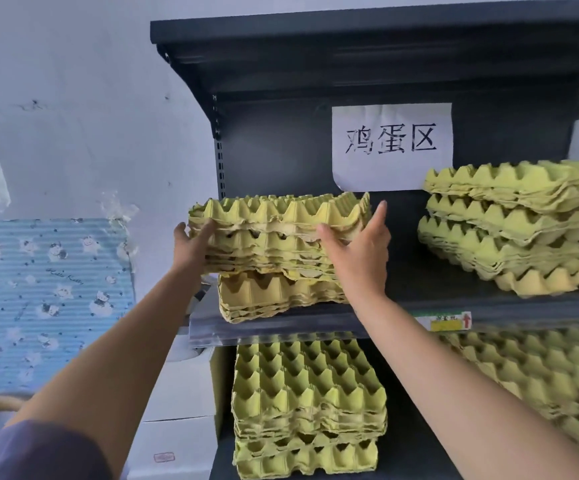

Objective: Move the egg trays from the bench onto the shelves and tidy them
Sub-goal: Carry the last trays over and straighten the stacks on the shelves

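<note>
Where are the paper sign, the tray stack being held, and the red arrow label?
paper sign (pixel 392 147): head view, middle of the white sheet.
held tray stack (pixel 267 240): head view, middle of its front face.
red arrow label (pixel 467 320): head view, on the arrow itself.

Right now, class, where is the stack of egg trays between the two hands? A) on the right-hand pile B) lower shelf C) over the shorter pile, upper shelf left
C: the stack, between the left hand and right hand, is over the shorter pile on the upper shelf.
</note>
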A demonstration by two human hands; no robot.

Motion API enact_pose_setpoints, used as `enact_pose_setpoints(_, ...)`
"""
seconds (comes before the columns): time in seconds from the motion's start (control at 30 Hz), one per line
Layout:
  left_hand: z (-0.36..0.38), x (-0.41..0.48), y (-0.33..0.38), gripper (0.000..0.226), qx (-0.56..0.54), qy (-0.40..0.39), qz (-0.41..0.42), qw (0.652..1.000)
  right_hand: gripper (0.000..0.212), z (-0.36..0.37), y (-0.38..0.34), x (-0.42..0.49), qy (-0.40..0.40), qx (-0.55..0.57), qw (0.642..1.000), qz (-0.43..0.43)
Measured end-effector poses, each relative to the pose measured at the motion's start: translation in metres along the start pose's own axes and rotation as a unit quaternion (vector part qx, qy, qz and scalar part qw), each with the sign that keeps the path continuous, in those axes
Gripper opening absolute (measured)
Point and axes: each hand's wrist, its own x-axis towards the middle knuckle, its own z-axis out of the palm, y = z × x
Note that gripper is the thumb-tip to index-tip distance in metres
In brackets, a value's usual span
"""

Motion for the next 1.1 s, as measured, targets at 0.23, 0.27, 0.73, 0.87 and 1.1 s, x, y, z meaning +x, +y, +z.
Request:
enact_pose_setpoints(0.23,0.005,0.005,0.008,0.071,-0.152,-0.03,-0.069,0.986,0.039,-0.002,-0.012,0.005,-0.002,0.228,0.966,0.12)
enact_pose_setpoints(0.27,0.007,0.002,0.013,0.065,-0.163,-0.024,-0.06,0.984,0.027,-0.005,-0.011,0.01,0.006,0.245,0.962,0.124)
enact_pose_setpoints(0.73,0.051,-0.05,-0.009,0.078,-0.037,0.152,-0.009,0.988,0.019,-0.009,0.043,0.089,-0.087,0.33,0.928,0.147)
enact_pose_setpoints(0.87,0.057,-0.061,-0.025,0.072,0.0,0.199,0.0,0.98,0.014,0.0,0.062,0.092,-0.122,0.299,0.937,0.131)
enact_pose_setpoints(1.1,0.061,-0.073,-0.031,0.069,0.014,0.189,0.053,0.981,0.022,-0.001,0.089,0.064,-0.141,0.327,0.928,0.113)
